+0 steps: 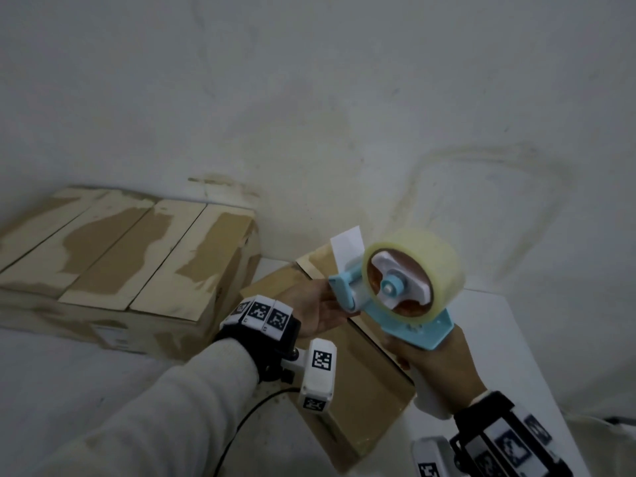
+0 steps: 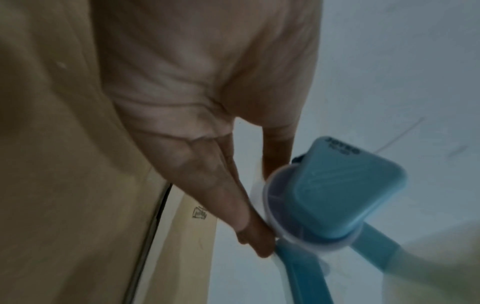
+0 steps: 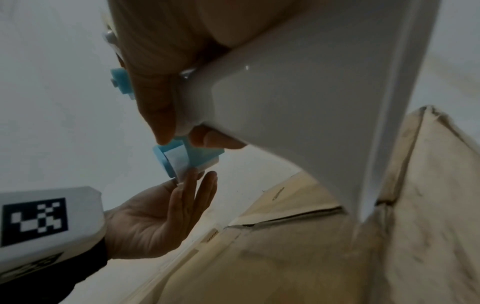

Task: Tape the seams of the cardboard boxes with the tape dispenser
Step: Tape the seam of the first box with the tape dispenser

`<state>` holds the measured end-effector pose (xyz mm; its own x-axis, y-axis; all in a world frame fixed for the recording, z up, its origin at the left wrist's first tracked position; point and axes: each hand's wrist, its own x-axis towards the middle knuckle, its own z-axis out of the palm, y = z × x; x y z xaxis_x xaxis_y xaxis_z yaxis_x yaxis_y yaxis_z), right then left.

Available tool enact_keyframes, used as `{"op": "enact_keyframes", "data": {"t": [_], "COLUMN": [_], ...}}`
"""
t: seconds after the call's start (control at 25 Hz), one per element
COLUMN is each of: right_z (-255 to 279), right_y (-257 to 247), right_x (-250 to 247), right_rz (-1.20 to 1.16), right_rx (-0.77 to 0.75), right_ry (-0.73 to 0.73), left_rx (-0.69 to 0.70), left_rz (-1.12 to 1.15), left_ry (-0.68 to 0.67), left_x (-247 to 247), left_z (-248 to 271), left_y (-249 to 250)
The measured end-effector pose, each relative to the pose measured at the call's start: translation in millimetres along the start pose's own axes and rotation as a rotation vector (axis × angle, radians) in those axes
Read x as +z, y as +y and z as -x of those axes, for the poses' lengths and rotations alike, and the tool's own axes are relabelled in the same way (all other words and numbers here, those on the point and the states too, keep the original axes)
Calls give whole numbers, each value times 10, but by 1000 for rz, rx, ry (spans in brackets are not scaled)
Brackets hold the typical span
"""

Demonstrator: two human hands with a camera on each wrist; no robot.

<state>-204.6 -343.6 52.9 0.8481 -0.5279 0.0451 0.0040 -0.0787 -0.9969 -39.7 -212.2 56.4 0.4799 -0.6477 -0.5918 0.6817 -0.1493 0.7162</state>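
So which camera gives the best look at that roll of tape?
The head view: the whole tape roll shows on the blue tape dispenser, held up by the right hand. The left wrist view shows only the dispenser's blurred front; the right wrist view shows its handle, with the roll hidden.

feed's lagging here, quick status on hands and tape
Right hand grips tape dispenser. Left hand open, fingertips at its roller. Small box below, untaped.

large box [image 1: 113, 256] left, small box [image 1: 361, 373] right of it, tape dispenser [image 1: 402, 290] above small box.
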Motion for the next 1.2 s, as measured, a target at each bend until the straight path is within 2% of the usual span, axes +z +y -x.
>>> {"op": "enact_keyframes", "data": {"t": [0.12, 0.28, 0.48, 0.64, 0.72, 0.84, 0.92, 1.08, 1.2], "right_z": [-21, -32, -228, -533, -666, -762, -775, -774, -770], "right_y": [65, -13, -115, -136, -105, -12, 46, 112, 120], "right_x": [79, 217, 235, 383, 447, 491, 512, 516, 523], "right_rz": [38, 31, -7, 104, 155, 198, 202, 264, 275], "right_rx": [33, 44, 102, 115, 118, 139, 166, 190, 190], "right_ry": [18, -31, -10, -49, -68, -83, -83, -102, -113], "left_rx": [41, 106, 322, 371, 330, 208, 174, 96, -82], "left_rz": [-148, -347, -458, -720, -847, -1039, -1116, -1153, -1180], "left_ry": [65, 82, 364, 444, 464, 430, 407, 352, 320], "left_x": [-103, -225, -748, -937, -992, -1084, -1094, -1139, -1138], "left_z": [-33, -3, -108, -383, -540, -755, -868, -1046, -1037], "left_y": [32, 218, 791, 993, 1050, 1078, 1051, 983, 952]}}
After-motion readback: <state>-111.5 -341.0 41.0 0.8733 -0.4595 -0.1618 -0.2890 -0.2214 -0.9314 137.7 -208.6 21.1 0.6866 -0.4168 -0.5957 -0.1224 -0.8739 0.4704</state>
